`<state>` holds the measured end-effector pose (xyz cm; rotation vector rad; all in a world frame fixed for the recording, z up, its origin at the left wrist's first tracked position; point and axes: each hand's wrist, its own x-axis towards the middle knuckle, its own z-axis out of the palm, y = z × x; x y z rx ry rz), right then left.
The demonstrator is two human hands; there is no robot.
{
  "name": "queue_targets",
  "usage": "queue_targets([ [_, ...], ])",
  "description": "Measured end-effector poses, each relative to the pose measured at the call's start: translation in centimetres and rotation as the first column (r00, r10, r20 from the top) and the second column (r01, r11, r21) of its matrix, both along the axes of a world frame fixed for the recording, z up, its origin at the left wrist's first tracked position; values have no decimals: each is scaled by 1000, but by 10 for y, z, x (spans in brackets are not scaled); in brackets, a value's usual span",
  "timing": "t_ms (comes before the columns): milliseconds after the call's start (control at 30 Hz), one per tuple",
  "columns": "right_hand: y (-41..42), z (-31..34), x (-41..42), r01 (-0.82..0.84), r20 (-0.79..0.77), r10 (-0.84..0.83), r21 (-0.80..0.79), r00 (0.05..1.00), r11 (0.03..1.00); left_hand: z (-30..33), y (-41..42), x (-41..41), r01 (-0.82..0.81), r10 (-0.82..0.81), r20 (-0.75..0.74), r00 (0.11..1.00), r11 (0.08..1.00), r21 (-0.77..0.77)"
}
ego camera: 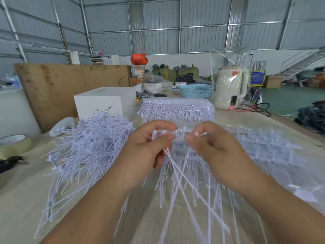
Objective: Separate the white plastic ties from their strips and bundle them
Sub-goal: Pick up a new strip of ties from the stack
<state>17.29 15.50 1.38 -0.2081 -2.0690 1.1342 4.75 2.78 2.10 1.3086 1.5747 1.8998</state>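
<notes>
My left hand (pixel 149 145) pinches the heads of a few white plastic ties (pixel 186 187), whose long tails hang down toward me. My right hand (pixel 211 143) pinches a strip of ties (pixel 181 132) just to the right of it, fingertips nearly touching the left ones. A big loose heap of separated ties (pixel 91 143) lies on the table at the left. Unseparated strips (pixel 263 148) spread out under and to the right of my hands. A wrapped stack of strips (pixel 177 110) stands behind them.
A white box (pixel 103 103) stands at the back left, a tape roll (pixel 15 143) and a dark tool (pixel 10 161) at the left edge. Behind are a blue basket (pixel 196 90), a bagged white appliance (pixel 230 88) with cables, and a pot (pixel 153 84).
</notes>
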Motion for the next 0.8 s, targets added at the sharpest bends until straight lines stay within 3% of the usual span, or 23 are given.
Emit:
queue_targets([
  [100,-10,-4,-3,-216,135,201,101,970,971,1,-5,-2,193,-197,-20,980,971,-138],
  [333,-7,-2,1,-221,186,188,172,964,960,2,-14,-12,428,-466,-52,883,846,-317],
  [467,-6,-2,4,-261,228,227,131,947,956,1,-14,-12,363,-414,-107,904,876,-317],
  [633,-3,1,7,-169,311,113,159,944,973,1,-12,-21,235,-275,-134,952,938,-253],
  [800,-4,2,8,-251,309,223,54,925,967,-1,-12,-23,228,-257,-118,959,950,-214],
])
